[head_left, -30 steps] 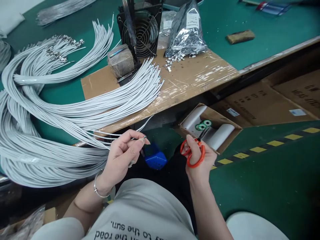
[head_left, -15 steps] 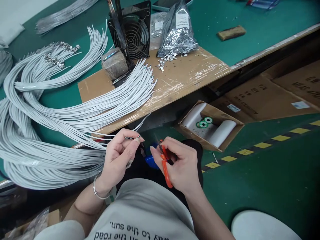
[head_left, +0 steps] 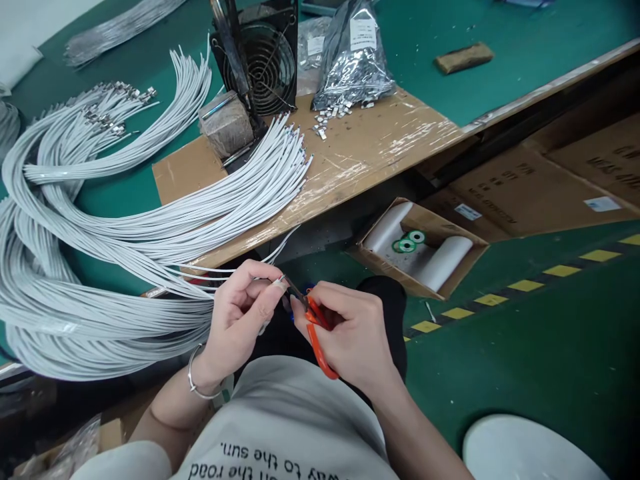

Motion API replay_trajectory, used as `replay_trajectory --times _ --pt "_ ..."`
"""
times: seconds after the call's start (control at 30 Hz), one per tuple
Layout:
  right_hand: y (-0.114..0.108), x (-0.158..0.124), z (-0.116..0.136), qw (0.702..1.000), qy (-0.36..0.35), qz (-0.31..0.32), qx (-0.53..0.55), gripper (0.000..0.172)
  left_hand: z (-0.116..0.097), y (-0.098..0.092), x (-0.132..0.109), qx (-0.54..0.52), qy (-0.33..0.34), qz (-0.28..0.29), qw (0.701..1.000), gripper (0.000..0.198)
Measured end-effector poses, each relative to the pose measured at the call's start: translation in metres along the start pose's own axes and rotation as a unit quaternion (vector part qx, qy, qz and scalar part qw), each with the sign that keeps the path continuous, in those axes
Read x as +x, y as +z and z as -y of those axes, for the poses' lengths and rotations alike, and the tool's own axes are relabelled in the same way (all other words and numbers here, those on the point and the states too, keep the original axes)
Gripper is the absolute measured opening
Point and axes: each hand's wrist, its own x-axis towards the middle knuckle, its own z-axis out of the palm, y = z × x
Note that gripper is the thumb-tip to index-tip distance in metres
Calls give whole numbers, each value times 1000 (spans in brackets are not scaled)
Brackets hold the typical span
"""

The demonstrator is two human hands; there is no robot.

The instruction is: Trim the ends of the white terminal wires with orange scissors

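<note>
My left hand (head_left: 245, 307) is closed, thumb and forefinger pinching the end of a thin white cable (head_left: 203, 270); the tip itself is small and partly hidden by the fingers. In my right hand (head_left: 353, 327) is a pair of scissors (head_left: 319, 333) with orange handles and dark narrow blades. The blades point up and left, their tips at the pinched cable end. Whether they touch the cable I cannot tell. Beside my left hand, a thick bundle of white cables (head_left: 125, 320) hangs over the table edge.
On the cardboard sheet (head_left: 370, 143) lie more cable ends, small metal connectors (head_left: 327, 120) and a plastic bag (head_left: 353, 67). A black fan (head_left: 263, 70) stands behind a wrapped block (head_left: 226, 127). An open carton (head_left: 453, 283) with solder-like spools sits below, right of my hands.
My right hand has moved left and slightly down with the scissors, bringing the blade tips to my left fingertips. My left hand has shifted slightly right. The view has shifted slightly.
</note>
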Motion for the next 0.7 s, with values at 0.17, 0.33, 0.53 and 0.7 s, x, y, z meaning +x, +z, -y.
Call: replay_trajectory --times 0.17,0.33,0.53,0.7 --pt "-4 1 1 1000 -4 -4 -13 34 0 -1 -1 31 19 1 999 9" --pt "0 -3 9 999 -16 -15 -49 37 0 3 1 90 58 -15 994 6" --pt "-14 5 -34 978 141 -151 20 42 1 0 -11 149 97 -26 984 9" --pt "-49 11 -81 921 212 -324 37 40 3 -9 -15 78 9 -27 997 10"
